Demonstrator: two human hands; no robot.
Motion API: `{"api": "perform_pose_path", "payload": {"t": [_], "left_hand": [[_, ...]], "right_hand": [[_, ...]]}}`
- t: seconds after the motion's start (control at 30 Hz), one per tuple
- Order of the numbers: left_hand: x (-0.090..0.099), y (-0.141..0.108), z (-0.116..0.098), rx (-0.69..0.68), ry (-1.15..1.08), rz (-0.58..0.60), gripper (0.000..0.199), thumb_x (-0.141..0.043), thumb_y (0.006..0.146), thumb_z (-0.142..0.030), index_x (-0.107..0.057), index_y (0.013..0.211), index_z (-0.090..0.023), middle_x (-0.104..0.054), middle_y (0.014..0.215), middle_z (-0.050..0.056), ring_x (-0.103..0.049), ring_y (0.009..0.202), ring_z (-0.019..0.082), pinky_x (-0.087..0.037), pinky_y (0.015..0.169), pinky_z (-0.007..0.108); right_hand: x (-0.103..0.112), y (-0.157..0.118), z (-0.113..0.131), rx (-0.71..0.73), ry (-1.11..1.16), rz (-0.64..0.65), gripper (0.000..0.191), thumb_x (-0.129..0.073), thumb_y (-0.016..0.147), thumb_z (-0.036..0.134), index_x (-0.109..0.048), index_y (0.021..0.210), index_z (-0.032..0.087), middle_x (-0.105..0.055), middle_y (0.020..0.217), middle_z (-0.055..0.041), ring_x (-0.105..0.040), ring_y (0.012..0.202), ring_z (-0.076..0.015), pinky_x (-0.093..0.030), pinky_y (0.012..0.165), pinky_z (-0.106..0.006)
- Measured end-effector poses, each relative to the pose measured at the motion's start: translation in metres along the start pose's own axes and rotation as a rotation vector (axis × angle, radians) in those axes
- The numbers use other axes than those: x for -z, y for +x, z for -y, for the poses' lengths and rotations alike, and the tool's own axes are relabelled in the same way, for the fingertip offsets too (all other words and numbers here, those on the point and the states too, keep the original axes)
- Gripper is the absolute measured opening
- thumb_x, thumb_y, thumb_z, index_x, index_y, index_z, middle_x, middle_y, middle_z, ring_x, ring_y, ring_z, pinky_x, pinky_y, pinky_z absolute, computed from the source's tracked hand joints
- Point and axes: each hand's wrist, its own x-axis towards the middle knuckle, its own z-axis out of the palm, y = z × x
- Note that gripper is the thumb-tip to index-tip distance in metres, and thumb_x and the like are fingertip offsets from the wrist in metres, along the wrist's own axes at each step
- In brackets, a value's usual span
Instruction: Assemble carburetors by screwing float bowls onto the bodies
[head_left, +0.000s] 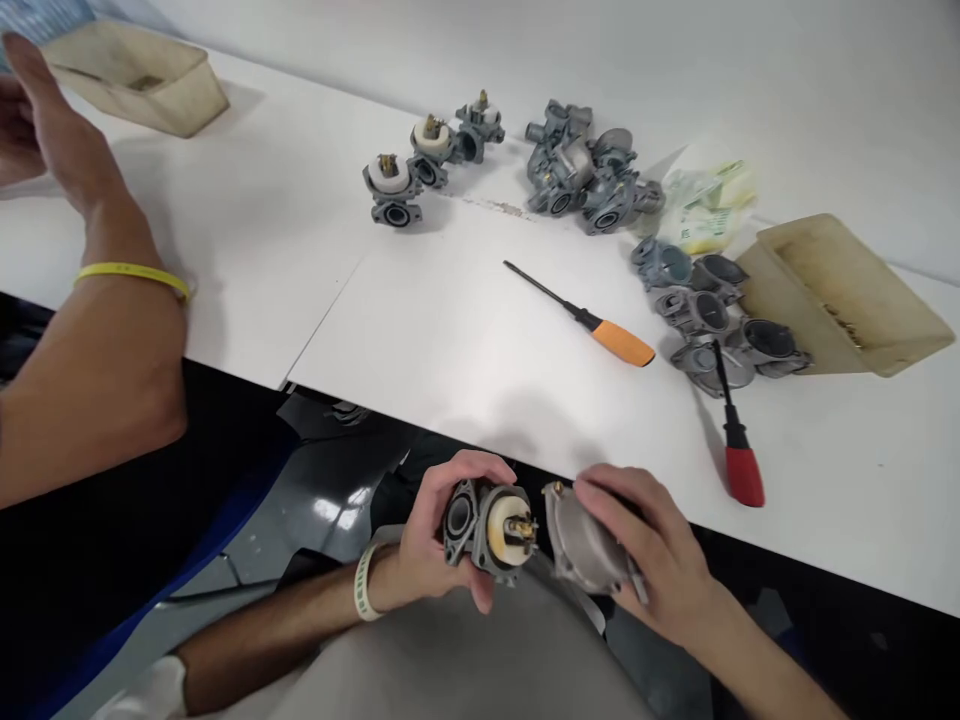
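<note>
My left hand [431, 540] is wrapped round a grey metal carburetor body [461, 520] in front of the table's edge. A round white float with brass parts shows on its right side. Just to the right, my right hand [660, 550] grips a grey metal float bowl [589, 545], its fingers over the top and far side. A narrow gap separates the bowl from the carburetor body. A small brass screw sits at the bowl's upper left corner.
Carburetor bodies with floats [391, 185] stand at the table's back. Assembled carburetors [566, 170], a plastic bag [709, 205], loose bowls [701, 310] and a bin [862, 290] lie right. Screwdrivers, orange-handled [622, 342] and red-handled [742, 472], are nearer. A co-worker's arm [112, 330] and another bin [172, 95] are left.
</note>
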Motion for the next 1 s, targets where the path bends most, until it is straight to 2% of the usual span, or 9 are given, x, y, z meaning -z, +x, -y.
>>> {"api": "perform_pose_path", "payload": {"t": [0.13, 0.27, 0.47, 0.53, 0.6, 0.7, 0.8, 0.93, 1.0], "left_hand": [[0.003, -0.005, -0.003, -0.03, 0.007, 0.058, 0.098, -0.08, 0.071, -0.062, -0.035, 0.153, -0.031, -0.063, 0.111, 0.01, -0.067, 0.09, 0.02, -0.058, 0.077, 0.032], [0.007, -0.004, -0.005, -0.211, 0.077, 0.104, 0.107, -0.082, 0.069, -0.061, -0.031, 0.157, -0.025, -0.062, 0.114, 0.012, -0.066, 0.096, 0.022, -0.059, 0.081, 0.034], [0.007, -0.002, -0.001, -0.567, 0.323, -0.012, 0.112, -0.085, 0.067, -0.062, -0.036, 0.154, -0.012, -0.06, 0.103, 0.009, -0.062, 0.092, 0.018, -0.06, 0.076, 0.028], [0.009, -0.003, 0.0, -0.627, 0.346, -0.049, 0.105, -0.084, 0.072, -0.059, -0.037, 0.153, -0.011, -0.059, 0.104, 0.008, -0.061, 0.095, 0.018, -0.061, 0.075, 0.026], [0.011, -0.003, -0.001, -0.66, 0.359, -0.016, 0.096, -0.083, 0.076, -0.051, -0.037, 0.151, -0.014, -0.057, 0.11, 0.009, -0.061, 0.101, 0.02, -0.061, 0.077, 0.025], [0.015, -0.003, -0.005, -0.698, 0.374, 0.064, 0.092, -0.086, 0.073, -0.042, -0.038, 0.148, -0.019, -0.054, 0.117, 0.008, -0.059, 0.105, 0.021, -0.062, 0.082, 0.024], [0.017, -0.004, -0.012, -0.674, 0.354, 0.076, 0.086, -0.086, 0.071, -0.036, -0.042, 0.143, -0.02, -0.053, 0.113, 0.008, -0.058, 0.106, 0.022, -0.061, 0.089, 0.025], [0.016, -0.015, -0.02, -0.538, 0.283, 0.087, 0.033, -0.063, 0.09, -0.032, -0.055, 0.121, -0.025, -0.054, 0.112, 0.009, -0.059, 0.111, 0.022, -0.06, 0.091, 0.027], [0.015, -0.023, -0.021, -0.486, 0.24, 0.071, 0.024, -0.057, 0.093, -0.03, -0.057, 0.116, -0.026, -0.056, 0.116, 0.009, -0.06, 0.114, 0.023, -0.06, 0.092, 0.03]], "right_hand": [[-0.013, -0.001, 0.022, 0.078, -0.012, -0.01, 0.032, -0.045, 0.091, 0.012, -0.053, 0.121, 0.018, -0.057, 0.106, -0.013, -0.06, 0.096, -0.0185, -0.056, 0.076, -0.032], [-0.015, -0.001, 0.029, 0.062, -0.022, -0.07, 0.03, -0.047, 0.087, 0.006, -0.055, 0.114, 0.017, -0.053, 0.109, -0.0125, -0.058, 0.092, -0.0168, -0.054, 0.072, -0.031], [-0.013, 0.002, 0.039, 0.001, 0.004, -0.089, 0.045, -0.041, 0.099, 0.02, -0.048, 0.143, 0.014, -0.05, 0.11, -0.013, -0.056, 0.094, -0.0194, -0.051, 0.073, -0.032], [-0.015, 0.003, 0.042, -0.01, 0.014, -0.1, 0.051, -0.038, 0.102, 0.026, -0.043, 0.152, 0.015, -0.049, 0.11, -0.0131, -0.056, 0.095, -0.02, -0.051, 0.074, -0.032], [-0.017, 0.004, 0.045, -0.024, 0.029, -0.096, 0.055, -0.038, 0.103, 0.027, -0.037, 0.157, 0.017, -0.049, 0.112, -0.0133, -0.056, 0.096, -0.0201, -0.051, 0.075, -0.032], [-0.02, 0.005, 0.047, -0.058, 0.058, -0.089, 0.06, -0.044, 0.102, 0.025, -0.032, 0.161, 0.02, -0.049, 0.114, -0.0136, -0.055, 0.099, -0.0205, -0.051, 0.076, -0.032], [-0.021, 0.003, 0.048, -0.09, 0.088, -0.087, 0.063, -0.049, 0.099, 0.019, -0.034, 0.16, 0.022, -0.05, 0.116, -0.0135, -0.054, 0.101, -0.0208, -0.052, 0.078, -0.032], [-0.022, -0.002, 0.046, -0.131, 0.121, -0.088, 0.059, -0.053, 0.094, 0.02, -0.045, 0.153, 0.022, -0.051, 0.116, -0.0134, -0.054, 0.104, -0.0224, -0.053, 0.079, -0.032], [-0.023, -0.002, 0.047, -0.153, 0.132, -0.074, 0.054, -0.054, 0.094, 0.027, -0.048, 0.148, 0.021, -0.051, 0.116, -0.014, -0.053, 0.104, -0.0233, -0.053, 0.079, -0.033]]}}
